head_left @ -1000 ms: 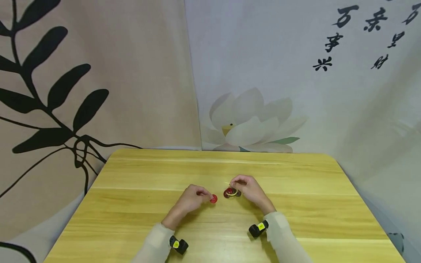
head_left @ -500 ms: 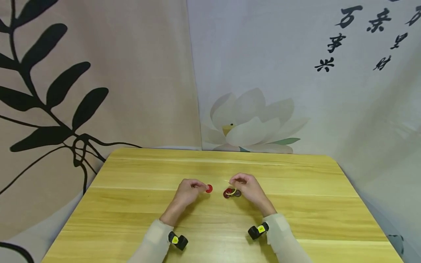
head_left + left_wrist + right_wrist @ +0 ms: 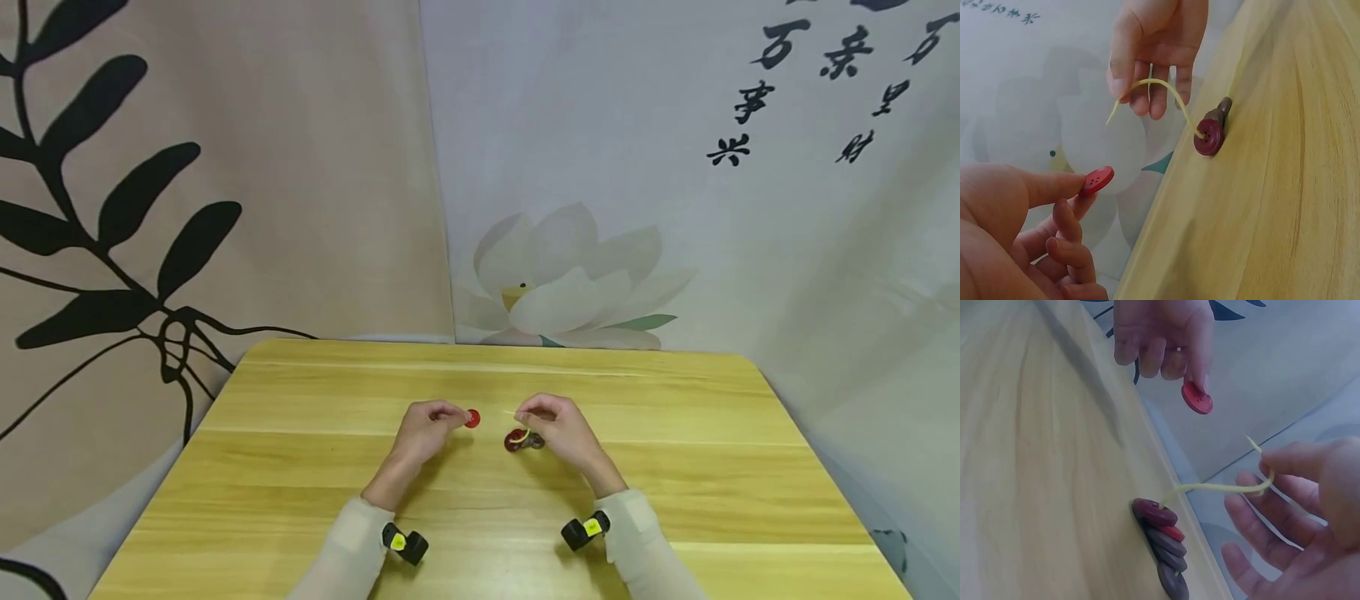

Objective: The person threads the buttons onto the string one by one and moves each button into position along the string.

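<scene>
My left hand (image 3: 424,431) pinches a bright red button (image 3: 1099,180) by its edge between thumb and index finger, raised over the table. Small holes show in the button's face. To the right, my right hand (image 3: 558,427) pinches a yellow string (image 3: 1216,487) near its tip, and a short free end sticks out past the fingertips toward the red button. From those fingers the string curves down into a hole of a dark red button (image 3: 1209,137). Behind it on the string lie a red button (image 3: 1171,532) and several brown buttons (image 3: 1166,548), overlapping on the tabletop.
The wooden table (image 3: 315,500) has its far edge beyond both hands, against a curtain (image 3: 337,167) printed with leaves, a flower and characters. Each wrist wears a small black camera, one on the left (image 3: 406,544) and one on the right (image 3: 586,530).
My left hand has lifted the red button up and away toward the far edge, slightly left. The right hand has hardly moved, still pinching the string over the buttons.
</scene>
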